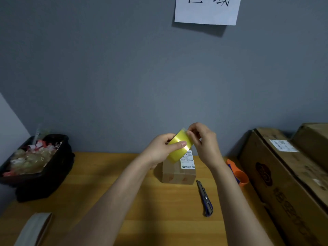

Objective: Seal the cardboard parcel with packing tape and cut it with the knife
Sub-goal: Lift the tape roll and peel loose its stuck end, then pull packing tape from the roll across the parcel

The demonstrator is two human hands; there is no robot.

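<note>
I hold the tape roll (179, 147) above the cardboard parcel (178, 172): my left hand (164, 148) is closed around the roll, my right hand (204, 141) pinches at its free edge. I judge the task barely begun; no new strip is on the parcel, and the knife (205, 198) lies untouched on the table (110, 183), just right of it.

The tape roll (180, 146) and both hands (163, 148) hide the far top of the parcel (178, 172); its label (187, 160) prints too small to read. The wall sheet (207, 10) runs off the top edge, its characters cut. The large cartons (284, 174) leave the right edge, and the grey roll (33, 229) leaves the bottom
</note>
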